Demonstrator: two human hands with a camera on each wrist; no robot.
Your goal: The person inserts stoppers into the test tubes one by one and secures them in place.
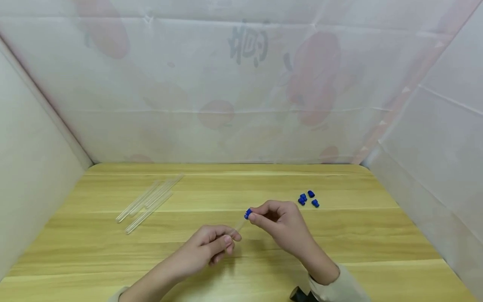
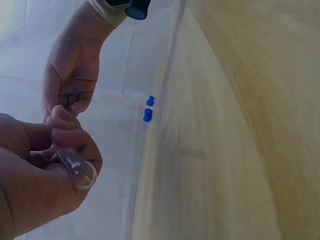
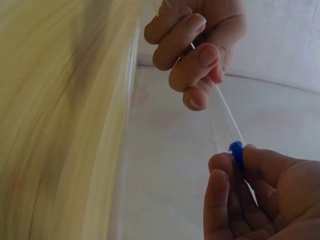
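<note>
1. Capping is the step in hand: the left hand holds a clear tube just above the table, tilted up and away, while the right hand has a blue cap at the tube's far end.

2. Right grip: thumb and forefinger pinch the blue cap, the other fingers curled loosely behind. The right wrist view shows the cap sitting at the tube's tip; whether it is fully seated I cannot tell.

3. Left grip: fingers curled round the tube's near end. In the left wrist view the tube's open rim pokes out of the fist, thumb pressed along the glass.

4. My read on the next move: a straight push along the tube's axis, with the left hand bracing so the thin tube does not bend or slip.

5. Elsewhere on the table: spare blue caps lie in a small cluster just beyond the right hand, and a bundle of clear tubes lies well apart on the left.
</note>
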